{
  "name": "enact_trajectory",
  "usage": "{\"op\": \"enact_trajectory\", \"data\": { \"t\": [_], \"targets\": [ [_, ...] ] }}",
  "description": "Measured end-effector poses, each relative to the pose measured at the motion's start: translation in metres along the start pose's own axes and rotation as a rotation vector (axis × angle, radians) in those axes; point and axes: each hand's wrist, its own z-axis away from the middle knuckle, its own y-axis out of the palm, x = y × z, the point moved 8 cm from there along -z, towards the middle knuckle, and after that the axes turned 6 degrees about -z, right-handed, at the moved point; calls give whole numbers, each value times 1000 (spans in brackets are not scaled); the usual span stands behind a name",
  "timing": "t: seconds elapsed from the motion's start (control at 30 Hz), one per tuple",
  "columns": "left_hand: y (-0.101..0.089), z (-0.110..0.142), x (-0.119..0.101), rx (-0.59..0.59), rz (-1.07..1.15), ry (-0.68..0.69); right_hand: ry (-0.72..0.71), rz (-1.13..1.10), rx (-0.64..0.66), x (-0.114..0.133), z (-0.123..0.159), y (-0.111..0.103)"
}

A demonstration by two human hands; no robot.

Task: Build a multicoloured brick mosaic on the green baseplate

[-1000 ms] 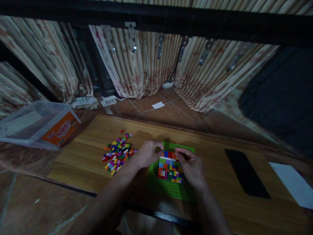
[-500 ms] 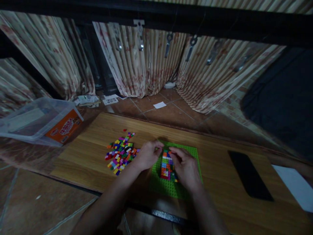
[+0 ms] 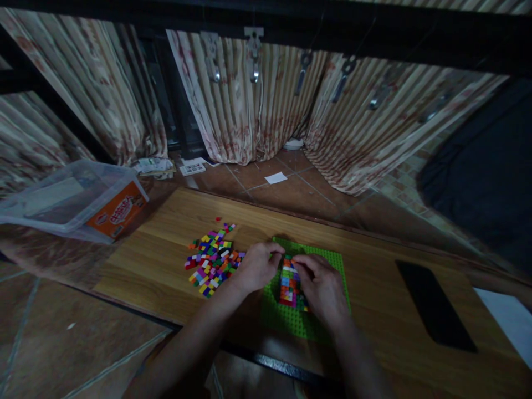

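Observation:
A green studded baseplate (image 3: 288,326) lies on the wooden board, with a block of multicoloured toy building bricks (image 3: 288,285) built up on it. At the far right corner of that block, my right hand (image 3: 326,285) is closed, thumb and fingertips pinching a small brick against the top; its fingers hide part of the build. My left hand (image 3: 258,267) hovers just left of the block's far end, thumb and forefinger pinched together. Whatever sits between those fingertips is too small to make out. Left of this hand spreads a pile of loose bricks (image 3: 213,263), partly covered by it.
A clear plastic bin (image 3: 75,216) with an orange label stands beyond the board's left end. On the wooden board (image 3: 149,260), a black flat rectangular object (image 3: 434,305) lies to the right, near a white sheet (image 3: 505,318). Striped curtains (image 3: 233,111) hang behind.
The whole view has shifted slightly, so things appear a little further right. Both hands keep nearly the same pinched poses at the brick block.

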Motion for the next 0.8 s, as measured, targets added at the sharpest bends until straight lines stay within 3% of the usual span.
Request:
{"op": "enact_trajectory", "data": {
  "t": [0.27,0.8],
  "targets": [
    [4,0,-2,29,-20,21,-54,-33,24,3,-2,6],
    [9,1,1,38,74,-48,22,-57,-41,-2,-3,5]
  ]
}}
